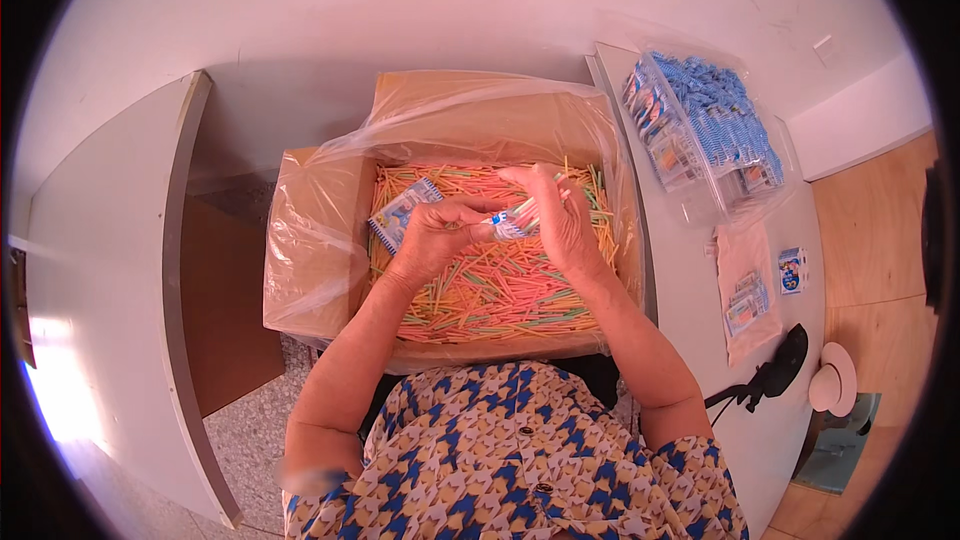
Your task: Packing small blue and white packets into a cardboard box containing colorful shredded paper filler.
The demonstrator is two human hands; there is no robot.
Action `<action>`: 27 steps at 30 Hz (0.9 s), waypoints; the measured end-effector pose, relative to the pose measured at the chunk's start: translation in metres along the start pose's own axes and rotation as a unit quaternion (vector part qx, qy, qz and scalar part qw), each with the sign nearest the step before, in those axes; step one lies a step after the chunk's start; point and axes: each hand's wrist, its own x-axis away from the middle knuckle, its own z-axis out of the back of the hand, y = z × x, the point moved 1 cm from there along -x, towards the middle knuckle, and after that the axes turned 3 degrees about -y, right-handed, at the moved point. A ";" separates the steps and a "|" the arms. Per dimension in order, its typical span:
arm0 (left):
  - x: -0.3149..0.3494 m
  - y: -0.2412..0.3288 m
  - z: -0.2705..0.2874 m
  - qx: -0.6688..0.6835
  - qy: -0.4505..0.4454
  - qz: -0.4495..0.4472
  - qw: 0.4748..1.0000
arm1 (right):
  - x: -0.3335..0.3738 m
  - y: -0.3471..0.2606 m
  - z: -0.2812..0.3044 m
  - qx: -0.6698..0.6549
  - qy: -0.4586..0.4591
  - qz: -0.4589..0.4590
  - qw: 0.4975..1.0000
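Above a cardboard box (320, 230) full of thin pastel sticks (500, 290), my two hands meet. My left hand (440, 238) pinches the edge of a small blue-and-white plastic packet (508, 228). Fingers of my right hand (565, 225) curl round a small bundle of sticks (532, 208), whose lower ends are at the packet's mouth; how far they sit inside I cannot tell. Just beyond my left hand, flat blue-and-white packets (405, 212) lie on the loose sticks.
Clear plastic film lines the box. At right, a table (690, 290) bears a clear bin (700, 140) of blue packets, a pink cloth (748, 310) with a packet on it, a small blue card (792, 270) and a black device (775, 370). A pale panel (120, 270) stands at left.
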 end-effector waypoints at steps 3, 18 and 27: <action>0.000 -0.001 0.001 0.010 0.005 0.005 1.000 | 0.005 -0.017 -0.009 -0.074 0.012 -0.082 0.994; 0.001 -0.010 0.007 0.057 -0.003 0.010 0.998 | 0.005 -0.022 0.012 0.009 0.008 0.009 1.000; 0.000 -0.013 0.005 0.032 0.001 0.025 0.999 | -0.019 -0.040 0.004 -0.478 0.080 -0.005 0.875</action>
